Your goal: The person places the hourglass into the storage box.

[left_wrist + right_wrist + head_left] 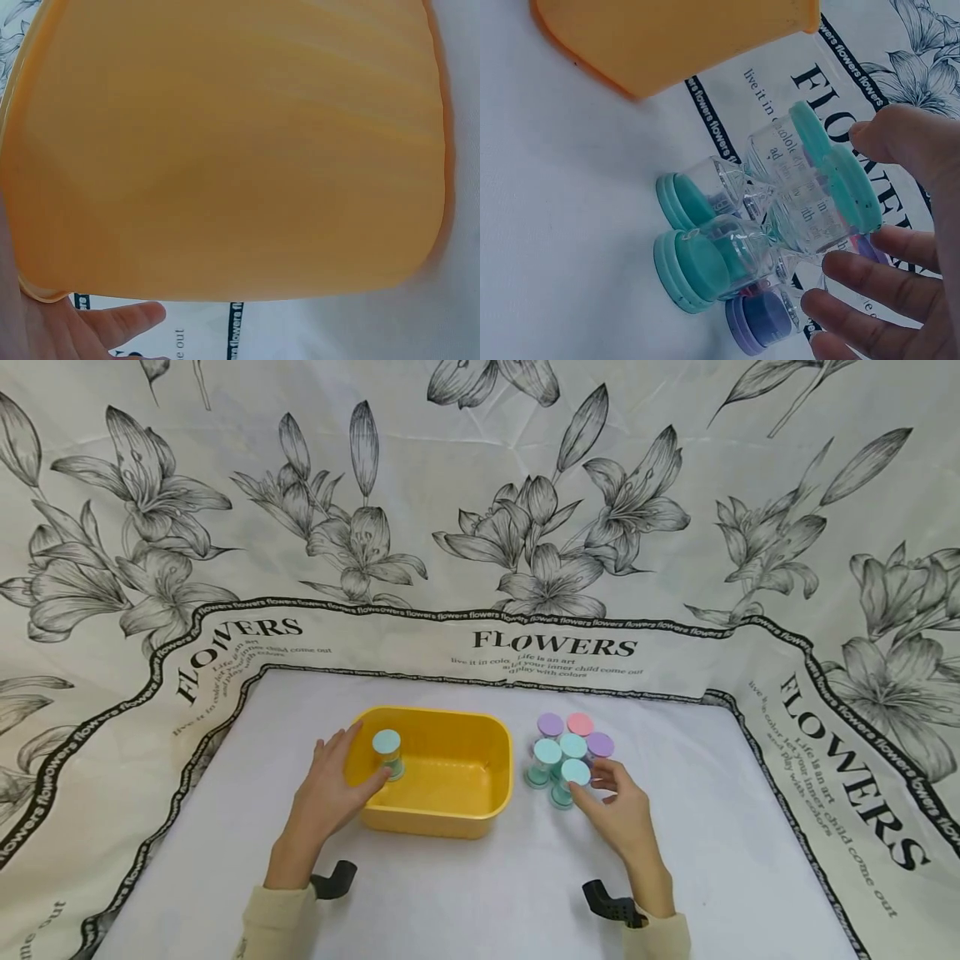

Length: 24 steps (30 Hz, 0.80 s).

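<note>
Small hourglass timers with teal, purple and pink caps stand bunched right of a yellow plastic basin (498,760). My right hand (622,806) is at the front teal-capped hourglass (575,772), thumb and index finger at opposite edges of its cap. In the right wrist view a slim gap shows by the thumb (877,135); the other fingers are spread. Inside the basin's left end stands one teal-capped hourglass (387,743). My left hand (322,793) rests at the basin's left rim, fingers outstretched outside, thumb over the edge by that hourglass. The basin's outer wall (225,165) fills the left wrist view.
Behind the front hourglass stand two other teal-capped ones, two purple-capped hourglasses (551,725) and a pink-capped hourglass (580,724), close together. A white cloth (480,902) covers the table. Flower-printed fabric (405,527) rises at the back and sides.
</note>
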Motion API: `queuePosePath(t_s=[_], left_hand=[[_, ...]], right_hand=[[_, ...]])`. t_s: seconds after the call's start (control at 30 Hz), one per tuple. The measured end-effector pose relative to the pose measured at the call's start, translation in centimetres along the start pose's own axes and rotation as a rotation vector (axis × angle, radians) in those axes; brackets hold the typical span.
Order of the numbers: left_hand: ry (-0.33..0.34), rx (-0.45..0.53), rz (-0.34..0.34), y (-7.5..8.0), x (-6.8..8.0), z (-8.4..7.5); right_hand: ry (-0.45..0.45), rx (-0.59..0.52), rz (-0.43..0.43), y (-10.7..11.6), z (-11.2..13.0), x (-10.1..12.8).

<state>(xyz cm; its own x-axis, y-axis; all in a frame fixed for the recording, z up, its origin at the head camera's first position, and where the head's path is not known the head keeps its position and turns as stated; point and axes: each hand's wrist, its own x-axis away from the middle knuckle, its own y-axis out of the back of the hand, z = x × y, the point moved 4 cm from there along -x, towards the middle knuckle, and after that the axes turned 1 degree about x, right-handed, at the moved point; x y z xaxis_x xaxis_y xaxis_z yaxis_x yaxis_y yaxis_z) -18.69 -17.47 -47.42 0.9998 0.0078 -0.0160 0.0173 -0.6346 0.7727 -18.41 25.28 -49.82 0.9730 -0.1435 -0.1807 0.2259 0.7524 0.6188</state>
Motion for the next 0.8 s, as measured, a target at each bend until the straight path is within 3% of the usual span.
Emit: queuePosePath(t_s=[0.53,0.8], left_hand=[[0.000,-0.001,0.001,0.0,0.0,-0.1],[0.002,-0.002,0.007,0.0,0.0,-0.2]], right_hand=[[0.000,0.020,0.031,-1.2,-0.7,-0.5],[0.059,0.007,0.072,0.2,1.6,-0.6]])
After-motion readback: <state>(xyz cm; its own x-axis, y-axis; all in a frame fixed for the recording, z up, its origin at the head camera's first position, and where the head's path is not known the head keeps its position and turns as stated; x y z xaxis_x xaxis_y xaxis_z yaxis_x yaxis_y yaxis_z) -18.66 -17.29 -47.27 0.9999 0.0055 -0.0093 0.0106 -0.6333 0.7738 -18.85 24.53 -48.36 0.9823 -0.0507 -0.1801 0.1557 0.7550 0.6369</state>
